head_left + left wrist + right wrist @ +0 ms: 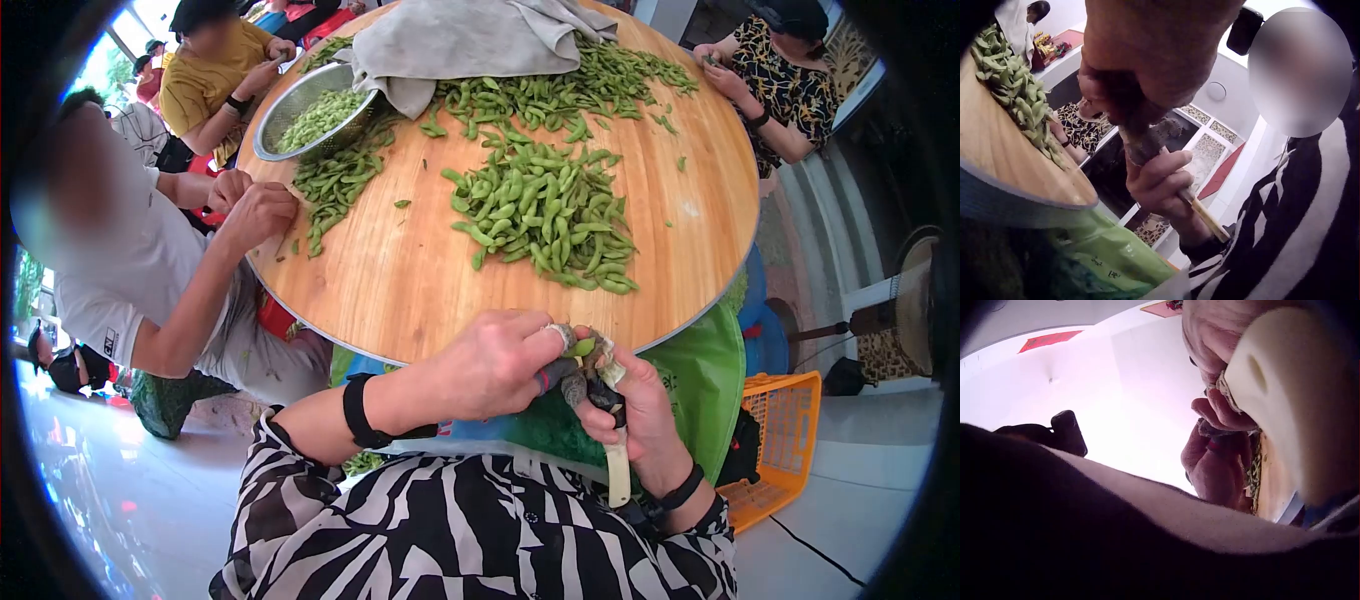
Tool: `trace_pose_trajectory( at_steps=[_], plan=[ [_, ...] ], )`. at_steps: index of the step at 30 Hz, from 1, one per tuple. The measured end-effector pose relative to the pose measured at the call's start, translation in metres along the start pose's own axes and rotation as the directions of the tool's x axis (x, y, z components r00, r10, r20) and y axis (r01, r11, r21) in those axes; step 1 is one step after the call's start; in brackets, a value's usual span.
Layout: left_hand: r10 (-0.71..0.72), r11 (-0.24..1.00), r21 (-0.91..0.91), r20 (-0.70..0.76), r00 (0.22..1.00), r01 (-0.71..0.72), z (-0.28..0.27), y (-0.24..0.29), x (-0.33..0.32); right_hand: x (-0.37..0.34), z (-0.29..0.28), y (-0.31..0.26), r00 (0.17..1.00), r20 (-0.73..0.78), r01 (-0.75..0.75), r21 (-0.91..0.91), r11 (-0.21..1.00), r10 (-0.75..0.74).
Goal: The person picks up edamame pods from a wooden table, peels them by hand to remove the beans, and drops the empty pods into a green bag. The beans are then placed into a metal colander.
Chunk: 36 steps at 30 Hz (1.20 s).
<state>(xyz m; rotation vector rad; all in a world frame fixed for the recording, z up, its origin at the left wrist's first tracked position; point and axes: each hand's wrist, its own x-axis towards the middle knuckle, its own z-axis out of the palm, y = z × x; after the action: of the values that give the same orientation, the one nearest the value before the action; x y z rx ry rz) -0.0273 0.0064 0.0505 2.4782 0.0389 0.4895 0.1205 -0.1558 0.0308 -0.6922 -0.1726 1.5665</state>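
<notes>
My left hand (500,365) pinches a green pod (580,348) near the table's front edge, with wrapped fingertips close against the right hand. In my right hand (640,415) a tool with a pale handle (618,470) is gripped, its dark upper part among the fingers. Cloth-like wraps cover some fingertips of both hands. In the right wrist view the pale handle (1285,394) looms large and hides part of the hand. A heap of green pods (550,210) lies on the round wooden table (400,290) beyond the hands.
A metal colander (265,140) of shelled beans stands back left beside a grey cloth (460,45) and more pods. People sit at the left and the back right. A green bag (710,380) hangs below the table edge; an orange crate (800,430) stands at right.
</notes>
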Motion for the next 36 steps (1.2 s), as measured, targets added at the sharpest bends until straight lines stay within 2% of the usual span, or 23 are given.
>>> trace_pose_trajectory(
  at_steps=[2,3,4,5,9,11,13,15,16,17,18,20,21,22,24,26,28,30,33,35,36],
  plan=[
    [-0.103,0.948,-0.305,-0.023,0.994,0.092,-0.001,0.000,0.005,-0.001,0.005,0.000,1.000,-0.014,0.005,0.006,1.000,-0.004],
    [-0.099,0.949,-0.303,-0.025,0.995,0.087,0.001,0.002,0.006,-0.002,0.008,-0.001,1.000,-0.029,0.011,0.010,1.000,-0.010],
    [-0.242,0.817,-0.543,-0.015,0.970,0.196,0.003,0.004,0.007,-0.002,0.011,-0.002,1.000,-0.027,0.015,0.008,1.000,-0.015],
    [-0.372,0.613,-0.741,0.035,0.928,0.274,0.005,0.006,0.007,-0.002,0.014,-0.003,0.998,-0.031,0.046,-0.029,0.998,-0.047],
    [-0.391,0.578,-0.773,0.018,0.920,0.261,0.005,0.008,0.008,-0.003,0.015,-0.003,0.992,-0.010,0.125,-0.136,0.983,-0.127],
    [-0.514,0.356,-0.820,0.229,0.827,0.448,-0.004,0.008,0.010,-0.003,0.010,-0.001,0.990,0.017,0.141,-0.138,0.980,-0.140],
    [-0.517,0.332,-0.844,0.209,0.830,0.420,0.003,0.006,0.010,-0.003,0.011,-0.003,0.986,0.040,0.166,-0.137,0.977,-0.162],
    [-0.519,0.307,-0.869,0.189,0.833,0.389,0.004,0.006,0.012,-0.004,0.020,-0.008,0.974,-0.050,0.194,-0.319,0.928,-0.221],
    [-0.530,0.170,-0.871,0.313,0.788,0.461,0.000,0.005,0.013,-0.004,0.019,-0.010,0.974,-0.049,0.194,-0.319,0.928,-0.220],
    [-0.524,0.030,-0.850,0.435,0.733,0.526,-0.003,0.005,0.013,-0.006,0.017,-0.013,0.971,-0.049,0.194,-0.421,0.886,-0.235],
    [-0.525,0.030,-0.849,0.435,0.732,0.527,-0.002,0.003,0.011,-0.007,0.014,-0.015,0.967,-0.048,0.191,-0.517,0.834,-0.251],
    [-0.455,-0.075,-0.869,0.466,0.759,0.489,0.003,-0.004,0.008,-0.008,0.021,-0.022,0.963,-0.073,0.183,-0.526,0.831,-0.259],
    [-0.454,-0.074,-0.869,0.467,0.759,0.490,0.004,-0.004,0.008,-0.006,0.021,-0.021,0.921,-0.058,0.252,-0.666,0.702,-0.386],
    [-0.433,-0.124,-0.855,0.504,0.747,0.504,0.007,-0.003,0.008,-0.003,0.023,-0.021,0.866,-0.020,0.297,-0.785,0.544,-0.500],
    [-0.410,-0.174,-0.836,0.542,0.733,0.521,0.012,-0.001,0.007,0.000,0.025,-0.023,0.882,-0.066,0.247,-0.778,0.577,-0.466],
    [-0.345,-0.315,-0.815,0.575,0.741,0.486,0.016,0.001,0.006,0.005,0.018,-0.021,0.900,0.006,0.252,-0.822,0.511,-0.436],
    [-0.346,-0.355,-0.810,0.578,0.739,0.467,0.021,0.004,0.003,0.005,0.018,-0.023,0.904,0.043,0.263,-0.840,0.475,-0.425],
    [-0.346,-0.397,-0.802,0.582,0.736,0.447,0.025,0.002,0.002,0.005,0.015,-0.021,0.915,0.072,0.303,-0.772,0.558,-0.397],
    [-0.339,-0.375,-0.802,0.585,0.737,0.464,0.030,-0.002,0.004,0.006,0.009,-0.017,0.913,0.037,0.268,-0.805,0.530,-0.406],
    [-0.463,-0.257,-0.812,0.580,0.671,0.524,0.033,0.002,0.006,0.006,0.007,-0.016,0.907,0.020,0.241,-0.843,0.481,-0.420],
    [-0.463,-0.255,-0.812,0.579,0.671,0.525,0.034,0.003,0.007,0.005,0.006,-0.015,0.900,-0.003,0.209,-0.875,0.436,-0.437]
  ],
)
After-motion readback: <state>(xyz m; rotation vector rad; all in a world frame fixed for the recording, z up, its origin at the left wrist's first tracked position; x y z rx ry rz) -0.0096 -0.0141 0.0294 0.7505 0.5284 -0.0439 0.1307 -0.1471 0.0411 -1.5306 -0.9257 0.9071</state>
